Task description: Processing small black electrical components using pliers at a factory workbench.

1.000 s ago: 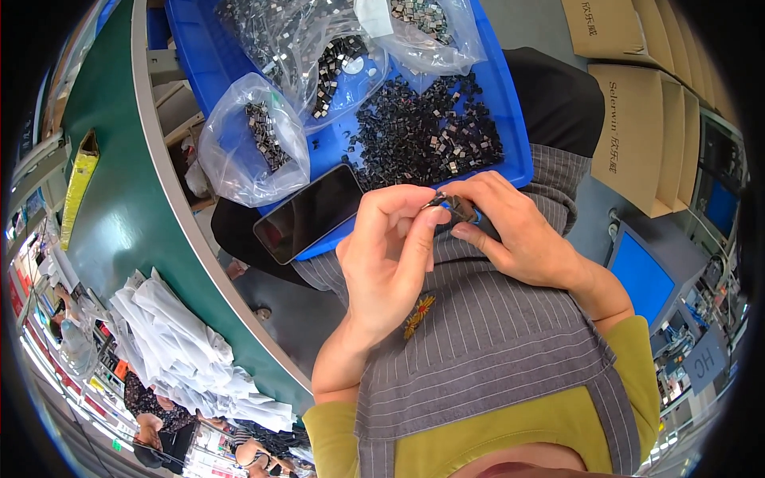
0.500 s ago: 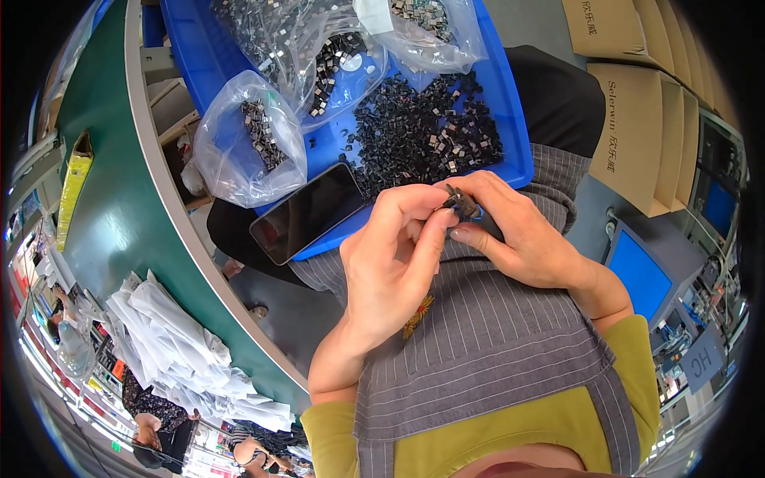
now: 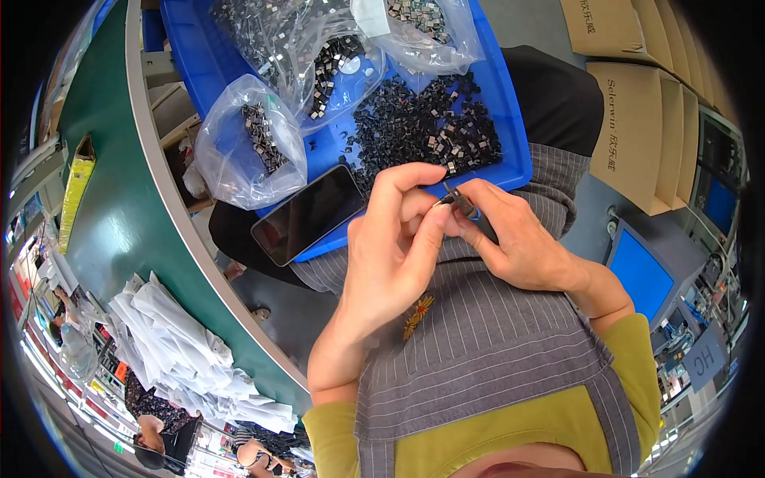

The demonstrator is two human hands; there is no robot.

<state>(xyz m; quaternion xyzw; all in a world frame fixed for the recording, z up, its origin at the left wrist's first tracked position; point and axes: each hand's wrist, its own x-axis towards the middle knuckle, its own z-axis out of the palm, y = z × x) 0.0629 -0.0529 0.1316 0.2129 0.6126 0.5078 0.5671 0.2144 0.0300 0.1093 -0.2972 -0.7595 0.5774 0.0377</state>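
In my right hand [image 3: 532, 247] is a small pair of pliers or cutters [image 3: 480, 223], with dark jaws and a dark handle with some blue; the fingers are closed round it. My left hand [image 3: 390, 255] pinches a tiny dark piece [image 3: 442, 201] between thumb and fingers, right at the tool's tip; its exact kind is too small to tell. Both hands are above the near edge of a blue bin [image 3: 323, 151]. Loose small black pieces [image 3: 398, 119], some with metallic faces, lie heaped inside it.
Clear plastic bags [image 3: 215, 151] of small metallic pieces sit in the bin. A dark phone [image 3: 309, 215] rests at its near left corner. A green table [image 3: 103, 207] with white sheets [image 3: 171, 342] is left; cardboard boxes [image 3: 637, 135] and a blue-screened monitor [image 3: 640, 273] are right.
My left index finger has lifted and straightened away from the tool. The right hand has shifted slightly, so more of the tool's jaws and handle shows.
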